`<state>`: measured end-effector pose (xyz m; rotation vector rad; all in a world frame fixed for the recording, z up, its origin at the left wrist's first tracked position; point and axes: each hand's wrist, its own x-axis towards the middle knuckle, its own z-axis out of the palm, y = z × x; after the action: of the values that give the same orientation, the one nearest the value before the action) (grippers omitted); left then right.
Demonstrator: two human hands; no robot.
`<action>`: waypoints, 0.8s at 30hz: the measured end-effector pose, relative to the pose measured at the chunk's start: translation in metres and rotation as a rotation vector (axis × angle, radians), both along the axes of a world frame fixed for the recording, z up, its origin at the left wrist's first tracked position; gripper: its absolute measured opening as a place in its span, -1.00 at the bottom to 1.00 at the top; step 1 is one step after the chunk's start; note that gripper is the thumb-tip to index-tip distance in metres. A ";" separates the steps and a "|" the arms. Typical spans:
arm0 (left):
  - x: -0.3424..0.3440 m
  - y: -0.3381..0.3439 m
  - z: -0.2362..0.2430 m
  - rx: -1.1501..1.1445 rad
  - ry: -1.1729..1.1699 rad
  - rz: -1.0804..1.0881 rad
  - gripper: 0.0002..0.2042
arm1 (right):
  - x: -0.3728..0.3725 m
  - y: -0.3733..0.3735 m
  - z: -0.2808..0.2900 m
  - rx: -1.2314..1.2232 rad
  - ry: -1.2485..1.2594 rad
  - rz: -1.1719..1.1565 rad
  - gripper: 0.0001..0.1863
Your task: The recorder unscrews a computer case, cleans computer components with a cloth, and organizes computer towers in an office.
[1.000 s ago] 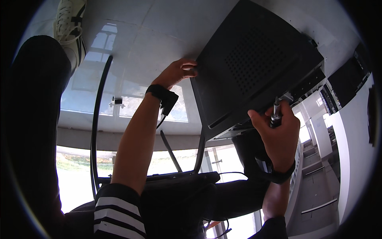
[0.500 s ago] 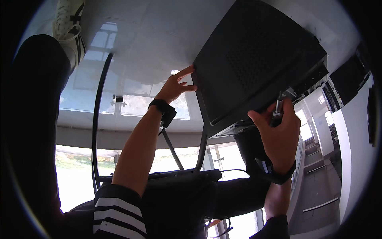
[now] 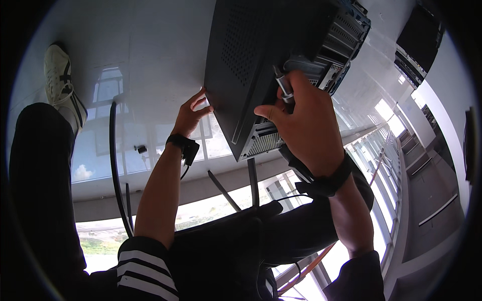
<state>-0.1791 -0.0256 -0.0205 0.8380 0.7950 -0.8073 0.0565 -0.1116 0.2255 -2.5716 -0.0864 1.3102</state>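
Glossy flr (image 3: 155, 50) open L of PC (image 3: 241, 55); L hand (image 3: 188, 118), fingers (image 3: 197, 97) spread, at edge (image 3: 207, 78); R hand (image 3: 314, 125) pinching tool (image 3: 284, 88).

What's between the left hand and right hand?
Head view: the lower part of a black, boxy metal computer case fills most of the stretch between the bare left hand and bare right hand.

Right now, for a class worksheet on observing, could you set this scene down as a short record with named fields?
Main object: black desktop computer case, one side perforated
Exposed part: slotted metal section, toward the picture's upper right
Left hand: fingers at the case's left edge
Right hand: gripping a screwdriver
Screwdriver tip: near the case; contact unclear
Wrists: a black strap on each
Far left: light sneaker with dark stripes
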 end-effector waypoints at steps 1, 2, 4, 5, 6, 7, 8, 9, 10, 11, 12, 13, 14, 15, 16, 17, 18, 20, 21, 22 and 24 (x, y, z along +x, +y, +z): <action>0.000 -0.001 -0.002 0.005 -0.014 0.018 -0.23 | 0.003 -0.001 0.001 -0.021 0.010 0.026 -0.64; 0.001 0.001 -0.007 0.006 -0.019 0.014 -0.23 | 0.006 -0.001 0.002 -0.020 0.004 0.022 -0.64; 0.005 0.004 -0.004 -0.028 -0.036 -0.008 -0.24 | 0.008 -0.005 0.005 -0.001 0.072 -0.001 -0.63; 0.007 0.002 -0.002 -0.027 -0.028 -0.008 -0.24 | 0.007 -0.006 0.005 0.000 0.080 -0.002 -0.63; 0.010 0.001 -0.001 -0.020 -0.040 -0.035 -0.25 | 0.005 -0.005 0.004 -0.005 0.044 0.015 -0.62; 0.011 0.001 0.000 -0.012 -0.052 -0.062 -0.25 | 0.003 -0.004 0.004 -0.008 0.008 0.032 -0.61; 0.011 0.003 0.002 -0.011 -0.049 -0.062 -0.25 | 0.002 -0.003 0.004 -0.007 0.011 0.032 -0.61; 0.012 0.002 0.002 0.012 -0.069 -0.103 -0.25 | 0.003 -0.003 0.004 -0.026 0.031 0.017 -0.60; 0.014 0.002 0.003 0.037 -0.088 -0.144 -0.25 | 0.004 -0.002 0.004 -0.046 0.051 0.002 -0.60; 0.013 0.000 0.002 0.037 -0.094 -0.137 -0.25 | 0.005 -0.001 0.004 -0.046 0.045 0.008 -0.60; 0.009 -0.001 0.001 0.051 -0.090 -0.122 -0.25 | 0.005 0.002 0.005 -0.061 0.058 -0.012 -0.60; 0.006 -0.003 0.000 0.064 -0.086 -0.108 -0.25 | 0.005 0.004 0.006 -0.075 0.071 -0.033 -0.61; 0.004 -0.005 -0.002 0.061 -0.092 -0.105 -0.25 | 0.005 0.004 0.007 -0.078 0.065 -0.030 -0.61; 0.004 -0.005 -0.002 0.073 -0.084 -0.129 -0.25 | 0.003 0.003 0.006 -0.079 0.052 -0.023 -0.61; 0.005 -0.005 -0.002 0.085 -0.077 -0.153 -0.25 | 0.001 0.002 0.005 -0.081 0.037 -0.015 -0.62; 0.005 -0.005 -0.002 0.083 -0.082 -0.155 -0.25 | -0.001 0.001 0.004 -0.083 0.032 -0.018 -0.62; 0.005 -0.006 -0.002 0.104 -0.100 -0.172 -0.26 | -0.004 -0.001 0.004 -0.060 0.014 -0.016 -0.63; 0.004 -0.009 -0.002 0.119 -0.126 -0.197 -0.26 | -0.007 -0.002 0.005 -0.043 -0.011 -0.022 -0.63; 0.002 -0.011 -0.003 0.127 -0.121 -0.175 -0.27 | -0.008 -0.002 0.006 -0.028 -0.005 -0.024 -0.63; 0.001 -0.012 -0.003 0.135 -0.118 -0.154 -0.28 | -0.009 -0.002 0.006 -0.013 0.000 -0.027 -0.63; -0.002 -0.013 -0.003 0.124 -0.115 -0.129 -0.30 | -0.013 -0.004 0.003 0.011 -0.033 -0.035 -0.64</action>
<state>-0.1809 -0.0387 -0.0240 1.0459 0.6994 -0.8215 0.0434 -0.1159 0.2288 -2.5741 -0.0543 1.2521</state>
